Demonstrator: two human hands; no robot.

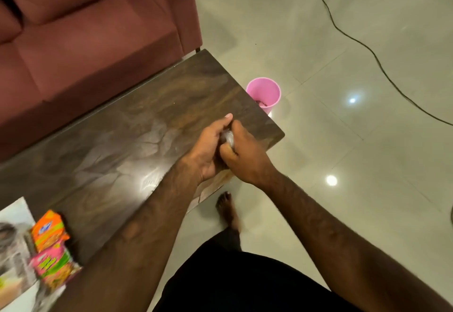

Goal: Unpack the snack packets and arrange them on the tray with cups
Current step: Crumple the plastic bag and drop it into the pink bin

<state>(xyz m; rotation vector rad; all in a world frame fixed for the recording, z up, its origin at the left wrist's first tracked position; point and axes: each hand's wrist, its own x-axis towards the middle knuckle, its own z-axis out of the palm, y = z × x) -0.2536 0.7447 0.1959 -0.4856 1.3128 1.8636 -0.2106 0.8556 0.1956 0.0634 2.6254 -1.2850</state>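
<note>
Head view, looking down across a dark wooden table [122, 128] with a glossy top.

At the near left edge, two snack packets lie on a printed paper sheet [14, 235]. One is an orange packet [49, 230] with a small blue and white logo. Nearer, and touching it, is a pink and green packet [55, 268] with yellow-green lettering. Blur makes the brand names and all other writing unreadable.

Over the table's right end, the left hand [208, 150] and right hand [242, 157] meet. Both have their fingers curled round a small crumpled wrapper [228, 139]. It is pale and shiny and seems to be clear plastic. Most of it is hidden between the hands.

On the pale tiled floor, just beyond the table's right edge, stands a pink bin [263, 93], open at the top. Something small and dark red lies at its bottom, too small to identify.

A maroon sofa [85, 30] stands along the far left side of the table. A black cable [367, 49] runs across the floor at the far right. A bare foot [228, 211] rests on the tiles beside the table.
</note>
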